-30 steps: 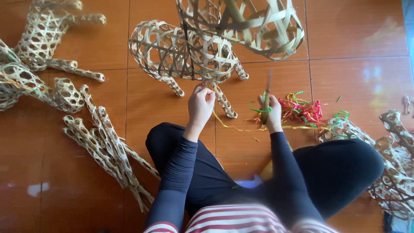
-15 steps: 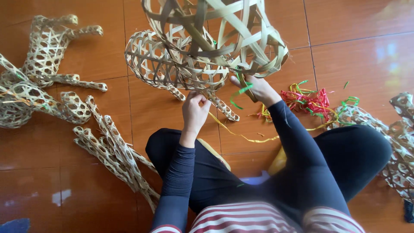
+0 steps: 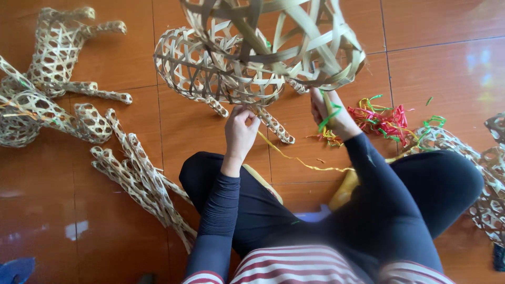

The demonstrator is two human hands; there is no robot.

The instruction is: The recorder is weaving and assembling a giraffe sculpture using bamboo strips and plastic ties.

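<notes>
The left hand reaches up to the underside of the woven bamboo frame, its fingers curled together and pinching a thin strip at the frame's lower edge. The right hand grips the frame's lower right rim, fingers closed around a bamboo strip with a green ribbon trailing from them. The frame is held up above the tiled floor, in front of the person's crossed legs. A yellow strand lies on the floor between the hands. Red and green ribbon scraps lie just beside the right hand. Finished woven figures lie to the left.
</notes>
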